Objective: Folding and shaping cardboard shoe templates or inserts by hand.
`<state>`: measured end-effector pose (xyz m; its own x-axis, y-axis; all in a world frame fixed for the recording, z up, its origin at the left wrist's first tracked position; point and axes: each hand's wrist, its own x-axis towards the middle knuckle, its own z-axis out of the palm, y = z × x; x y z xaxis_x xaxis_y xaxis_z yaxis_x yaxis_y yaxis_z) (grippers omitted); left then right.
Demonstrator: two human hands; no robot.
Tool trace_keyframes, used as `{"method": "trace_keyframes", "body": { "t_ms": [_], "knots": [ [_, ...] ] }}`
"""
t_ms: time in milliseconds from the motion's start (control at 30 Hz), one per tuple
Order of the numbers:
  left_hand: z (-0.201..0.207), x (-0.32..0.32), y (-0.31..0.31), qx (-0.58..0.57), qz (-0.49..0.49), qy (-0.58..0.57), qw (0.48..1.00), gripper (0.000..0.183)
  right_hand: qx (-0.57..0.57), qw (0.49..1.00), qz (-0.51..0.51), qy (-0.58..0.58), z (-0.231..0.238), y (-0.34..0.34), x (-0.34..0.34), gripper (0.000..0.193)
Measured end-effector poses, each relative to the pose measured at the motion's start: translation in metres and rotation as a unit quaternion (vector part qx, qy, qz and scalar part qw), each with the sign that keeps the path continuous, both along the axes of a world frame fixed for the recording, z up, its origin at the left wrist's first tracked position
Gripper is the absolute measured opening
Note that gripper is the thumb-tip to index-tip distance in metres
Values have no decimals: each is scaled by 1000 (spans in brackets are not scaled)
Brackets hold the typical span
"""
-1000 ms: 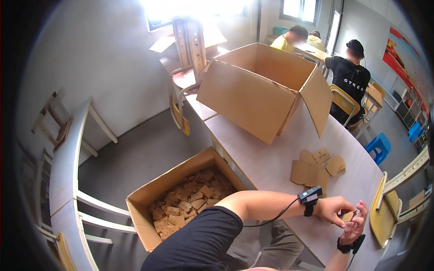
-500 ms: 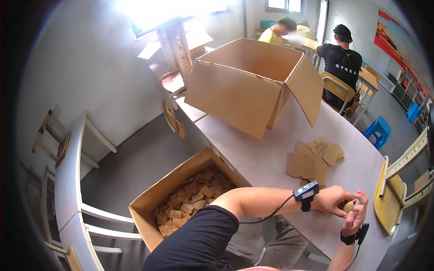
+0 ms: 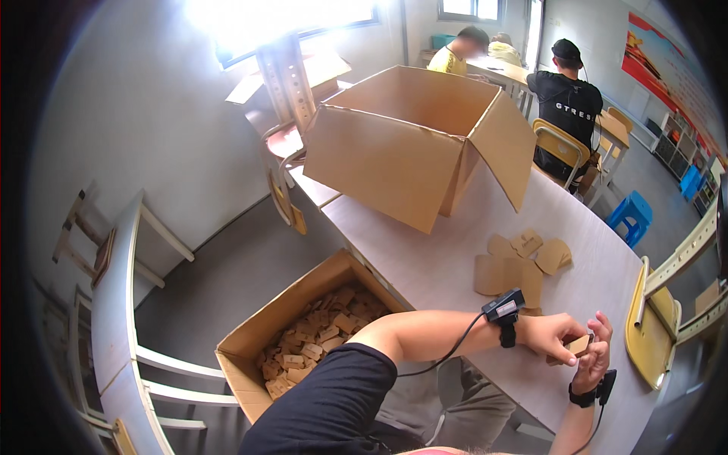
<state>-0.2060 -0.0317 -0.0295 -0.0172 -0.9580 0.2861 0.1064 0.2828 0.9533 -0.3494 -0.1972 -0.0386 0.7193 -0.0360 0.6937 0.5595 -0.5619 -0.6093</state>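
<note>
Over the right part of the table, my left hand (image 3: 547, 337) pinches a small folded cardboard piece (image 3: 579, 346) between thumb and fingers. Close against it, my right hand (image 3: 594, 362) grips the piece from the other side, its upper fingers raised. The hands partly cover the piece, so its full shape is hidden. Beyond my left wrist lies a loose group of flat brown cardboard cutouts (image 3: 497, 274), some rounded and some overlapping. Each wrist wears a black strap with a small device and a cable.
A big open cardboard box (image 3: 379, 163) stands on the far part of the table (image 3: 432, 265), flaps hanging out. Lower left, another cardboard box (image 3: 236, 371) holds many small folded pieces. Yellow chair (image 3: 651, 334) at right, blue stool (image 3: 631, 218) beyond. Other people sit at far tables.
The cardboard piece has turned in my hands and shows a flatter, more angular side. My left hand has shifted slightly left. The cutouts lie as before.
</note>
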Motion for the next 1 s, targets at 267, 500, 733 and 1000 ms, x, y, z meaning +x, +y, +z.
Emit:
{"method": "trace_keyframes", "body": {
  "t_ms": [267,500,733,1000],
  "knots": [
    [-3,0,-3,-20,-126,112,985,52,51,999,2,-14,-4,-4,4,31],
    [-2,-2,8,3,-140,137,981,53,74,996,42,4,-4,3,2,30],
    [1,-8,-9,-46,80,61,994,47,100,994,28,36,-11,4,4,46],
    [5,0,-8,-33,240,-145,959,33,242,969,34,36,-11,13,17,16]
  ]
}}
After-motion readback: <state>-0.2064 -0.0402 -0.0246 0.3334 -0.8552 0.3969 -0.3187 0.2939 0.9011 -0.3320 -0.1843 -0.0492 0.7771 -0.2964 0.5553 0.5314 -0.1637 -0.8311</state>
